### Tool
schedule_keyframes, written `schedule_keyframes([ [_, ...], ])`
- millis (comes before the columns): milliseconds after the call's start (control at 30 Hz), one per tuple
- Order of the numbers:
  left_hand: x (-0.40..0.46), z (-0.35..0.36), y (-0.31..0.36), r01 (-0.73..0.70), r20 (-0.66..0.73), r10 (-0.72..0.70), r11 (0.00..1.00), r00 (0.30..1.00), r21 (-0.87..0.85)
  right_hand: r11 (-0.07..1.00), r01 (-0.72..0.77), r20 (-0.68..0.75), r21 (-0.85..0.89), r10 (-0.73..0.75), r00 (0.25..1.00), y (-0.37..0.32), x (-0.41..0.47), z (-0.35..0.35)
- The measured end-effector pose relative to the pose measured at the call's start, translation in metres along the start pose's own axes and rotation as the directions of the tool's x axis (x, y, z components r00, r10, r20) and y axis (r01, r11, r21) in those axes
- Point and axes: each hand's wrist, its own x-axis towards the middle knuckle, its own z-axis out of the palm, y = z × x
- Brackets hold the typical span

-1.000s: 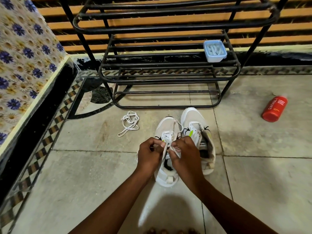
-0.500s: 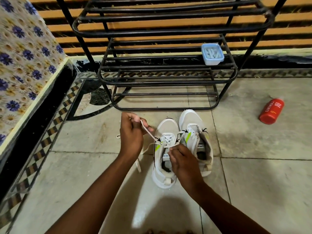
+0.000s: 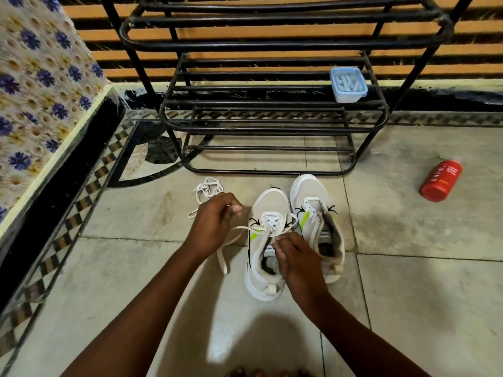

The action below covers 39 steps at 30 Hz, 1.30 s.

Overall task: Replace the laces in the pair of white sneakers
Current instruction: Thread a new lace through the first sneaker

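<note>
Fingers (image 3: 235,209) of the left hand (image 3: 215,223) curled in, pinching one end of the lace (image 3: 246,228) pulled out toward 9 o'clock from the left sneaker (image 3: 265,240); lace runs taut from the eyelets to the hand, then a loose tail drops onto the floor (image 3: 408,281) by the wrist. Right hand (image 3: 295,259) over the tongue of the same sneaker, fingertips bunched and pinching the other lace strand at the eyelets; exact finger lie partly hidden by the back of the hand.

Big to small: black metal shoe rack (image 3: 272,85) at 12 o'clock, standing on the tiled floor against an orange slatted wall. Floral-covered bed (image 3: 35,85) at 9–10 o'clock. Pair of white sneakers dead centre, side by side and touching, toes to 12 o'clock, just in front of the rack's bottom bar. Right sneaker (image 3: 318,213) at 3 o'clock of the left one, no lace visible in its upper eyelets, tongue open. Red Cinthol bottle (image 3: 441,180) lying on its side at 2 o'clock, well apart from the shoes. Blue plastic box (image 3: 348,84) on the rack's middle shelf, right end, contents pale, unclear. Loose white lace bundle (image 3: 208,187) on the floor at 11 o'clock of the left hand, just beyond the knuckles.
</note>
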Motion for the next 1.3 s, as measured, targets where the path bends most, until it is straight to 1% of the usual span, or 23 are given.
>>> schedule_keyframes([
  [100, -0.009, -0.002, 0.005, 0.014, 0.191, -0.004, 0.998, 0.982, -0.053, 1.000, 0.027, -0.030, 0.005, -0.027, 0.999, -0.002, 0.002, -0.002],
  [167, -0.018, 0.007, 0.002, -0.029, 0.322, 0.005, 0.997, 0.947, 0.069, 0.999, 0.040, -0.052, 0.002, -0.039, 0.998, -0.004, 0.002, -0.002],
  [200, -0.022, 0.012, 0.001, -0.042, 0.331, -0.001, 0.992, 0.943, 0.122, 0.999, 0.033, -0.058, 0.000, -0.033, 0.998, -0.004, 0.002, -0.001],
  [233, -0.023, 0.017, 0.001, -0.039, 0.310, -0.002, 0.991, 0.951, 0.128, 1.000, 0.021, -0.061, -0.002, -0.021, 0.998, -0.004, 0.002, 0.000],
  [333, -0.026, 0.022, 0.007, 0.012, 0.230, 0.005, 0.997, 0.973, -0.072, 1.000, 0.010, -0.048, -0.021, -0.011, 0.999, -0.001, 0.002, 0.002],
  [433, -0.026, 0.023, 0.019, -0.043, 0.117, 0.047, 0.998, 0.992, -0.039, 0.998, 0.051, -0.057, -0.043, -0.053, 0.997, -0.001, 0.002, 0.000],
  [500, -0.023, 0.020, 0.022, 0.005, -0.044, -0.003, 0.999, 0.999, 0.039, 0.997, 0.059, -0.056, -0.050, -0.062, 0.997, -0.001, 0.002, 0.000],
  [567, -0.018, 0.013, 0.030, 0.075, -0.250, -0.071, 0.997, 0.966, 0.007, 0.997, 0.063, -0.046, -0.045, -0.065, 0.997, 0.001, 0.001, 0.001],
  [600, -0.013, 0.009, 0.035, 0.094, -0.336, -0.120, 0.991, 0.934, -0.093, 0.997, 0.065, -0.042, -0.048, -0.067, 0.997, 0.002, 0.001, 0.001],
  [633, -0.007, 0.005, 0.042, 0.094, -0.379, -0.198, 0.956, 0.904, -0.277, 0.996, 0.066, -0.035, -0.057, -0.068, 0.997, 0.002, 0.001, 0.002],
  [667, 0.000, 0.001, 0.052, 0.076, -0.371, -0.282, 0.872, 0.885, -0.483, 0.996, 0.067, -0.029, -0.066, -0.069, 0.997, 0.004, 0.001, 0.002],
  [700, 0.006, -0.003, 0.058, 0.066, -0.340, -0.339, 0.787, 0.877, -0.614, 0.995, 0.065, -0.025, -0.070, -0.067, 0.997, 0.004, 0.001, 0.002],
  [733, 0.010, -0.007, 0.060, 0.048, -0.320, -0.329, 0.760, 0.889, -0.648, 0.996, 0.064, -0.020, -0.066, -0.066, 0.998, 0.005, 0.001, 0.002],
  [767, 0.013, -0.011, 0.056, 0.027, -0.308, -0.236, 0.830, 0.922, -0.557, 0.996, 0.062, -0.016, -0.057, -0.063, 0.998, 0.005, 0.001, 0.001],
  [800, 0.013, -0.013, 0.049, -0.013, -0.256, -0.079, 0.940, 0.963, -0.341, 0.997, 0.059, -0.009, -0.049, -0.060, 0.998, 0.005, 0.001, 0.001],
  [833, 0.010, -0.014, 0.041, -0.057, -0.105, 0.051, 0.997, 0.993, -0.054, 0.997, 0.058, -0.005, -0.047, -0.058, 0.998, 0.004, 0.001, 0.001],
  [867, 0.007, -0.013, 0.034, -0.106, 0.092, 0.087, 0.969, 0.992, 0.221, 0.997, 0.061, -0.006, -0.052, -0.061, 0.998, 0.003, 0.002, 0.001],
  [900, 0.003, -0.011, 0.028, -0.157, 0.257, 0.055, 0.904, 0.965, 0.399, 0.996, 0.066, -0.008, -0.060, -0.066, 0.998, 0.003, 0.002, 0.000],
  [933, -0.001, -0.009, 0.024, -0.185, 0.365, 0.011, 0.876, 0.931, 0.445, 0.995, 0.071, -0.010, -0.067, -0.071, 0.997, 0.003, 0.003, 0.000],
  [1000, -0.008, -0.005, 0.022, -0.155, 0.400, 0.016, 0.936, 0.916, 0.317, 0.994, 0.075, -0.003, -0.074, -0.075, 0.997, 0.003, 0.003, 0.000],
  [1067, -0.007, -0.003, 0.022, -0.078, 0.269, 0.030, 0.982, 0.963, 0.169, 0.996, 0.057, 0.022, -0.070, -0.055, 0.998, 0.003, 0.002, 0.000],
  [1133, -0.004, -0.005, 0.022, -0.012, 0.161, -0.010, 0.991, 0.987, 0.133, 0.997, 0.033, 0.047, -0.075, -0.029, 0.998, 0.003, 0.002, 0.000],
  [1300, -0.010, 0.003, 0.028, 0.193, 0.046, -0.198, 0.976, 0.979, 0.104, 0.992, -0.005, 0.111, -0.125, 0.019, 0.994, -0.001, 0.003, 0.000],
])
